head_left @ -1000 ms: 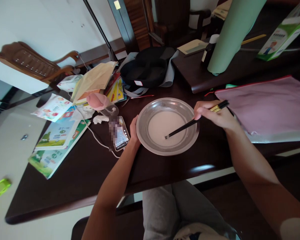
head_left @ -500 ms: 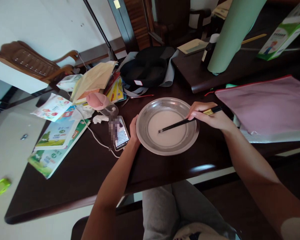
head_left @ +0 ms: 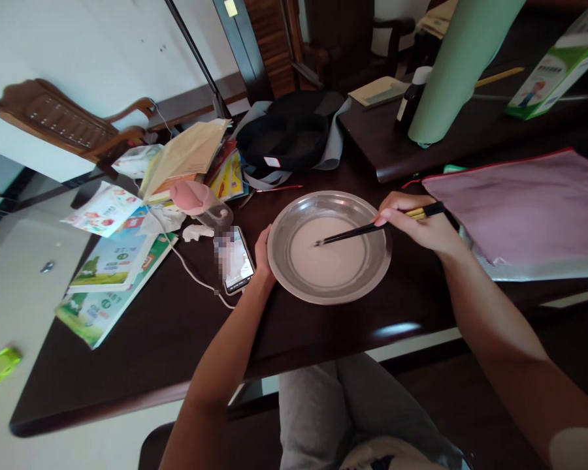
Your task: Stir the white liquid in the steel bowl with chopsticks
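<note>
A wide metal bowl [head_left: 280,267] rests on the dark table, holding a milky white liquid [head_left: 330,264]. My left hand [head_left: 263,254] steadies its left side, the fingers partly hidden behind the rim. Above the right rim, my right hand [head_left: 406,220] grips a pair of black chopsticks [head_left: 353,232] with gold bands near the upper end. Their tips slant down to the left and touch the liquid, left of its middle.
Left of the bowl lie a lit phone [head_left: 238,261] with a white cable [head_left: 191,274], a pink-capped bottle [head_left: 196,198] and booklets [head_left: 110,261]. Behind are a black bag [head_left: 284,134] and a green roll [head_left: 458,78]. A pink zip pouch [head_left: 519,209] lies right.
My right hand has shifted slightly up and to the right with the chopsticks, and their tips have moved upward in the liquid. My left hand stays at the bowl. The phone's picture has changed.
</note>
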Demonstrator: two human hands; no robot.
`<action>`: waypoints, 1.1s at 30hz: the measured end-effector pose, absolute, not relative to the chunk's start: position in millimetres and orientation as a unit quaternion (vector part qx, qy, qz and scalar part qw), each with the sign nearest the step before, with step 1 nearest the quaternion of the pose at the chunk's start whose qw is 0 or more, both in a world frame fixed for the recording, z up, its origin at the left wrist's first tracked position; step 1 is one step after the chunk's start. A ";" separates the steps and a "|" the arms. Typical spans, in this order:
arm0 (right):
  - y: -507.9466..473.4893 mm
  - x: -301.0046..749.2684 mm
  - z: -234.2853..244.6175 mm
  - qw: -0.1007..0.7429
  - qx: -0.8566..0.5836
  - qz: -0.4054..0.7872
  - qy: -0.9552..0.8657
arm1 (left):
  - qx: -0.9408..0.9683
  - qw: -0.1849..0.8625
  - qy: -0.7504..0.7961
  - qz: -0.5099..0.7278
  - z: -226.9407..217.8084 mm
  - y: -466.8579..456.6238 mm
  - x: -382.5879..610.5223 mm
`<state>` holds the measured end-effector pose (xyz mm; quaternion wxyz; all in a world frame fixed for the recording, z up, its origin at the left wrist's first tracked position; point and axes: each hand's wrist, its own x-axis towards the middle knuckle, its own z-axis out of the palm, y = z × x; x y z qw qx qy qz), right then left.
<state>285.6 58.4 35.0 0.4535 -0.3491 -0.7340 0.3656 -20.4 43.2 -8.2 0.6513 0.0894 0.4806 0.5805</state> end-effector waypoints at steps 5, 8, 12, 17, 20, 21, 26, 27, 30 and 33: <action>58.6 292.2 32.9 0.476 -0.355 0.384 -0.707 | 0.085 0.646 0.491 0.579 -6.8 43.5 -19.8; 56.2 285.6 36.9 0.419 -0.326 0.398 -0.748 | 0.090 0.648 0.488 0.578 -6.6 42.9 -20.2; 56.9 282.8 38.1 0.443 -0.348 0.359 -0.744 | 0.093 0.656 0.481 0.574 -6.9 42.1 -20.6; 57.6 289.4 34.3 0.488 -0.351 0.379 -0.703 | 0.098 0.655 0.490 0.568 -7.4 42.1 -21.7; 56.0 284.5 36.3 0.425 -0.325 0.392 -0.748 | 0.113 0.653 0.486 0.571 -9.0 42.7 -22.7; 55.8 282.7 37.0 0.418 -0.323 0.385 -0.757 | 0.116 0.653 0.484 0.571 -9.5 42.8 -22.7; 58.1 287.1 35.0 0.492 -0.375 0.337 -0.710 | 0.101 0.644 0.484 0.583 -9.6 43.1 -20.3; 58.3 288.9 34.2 0.500 -0.378 0.344 -0.699 | 0.097 0.643 0.487 0.583 -9.3 43.0 -19.9; 57.3 289.0 34.5 0.466 -0.355 0.384 -0.714 | 0.095 0.643 0.491 0.581 -8.4 42.6 -19.8; 56.4 283.3 37.1 0.418 -0.333 0.389 -0.751 | 0.103 0.644 0.486 0.583 -7.6 42.1 -20.1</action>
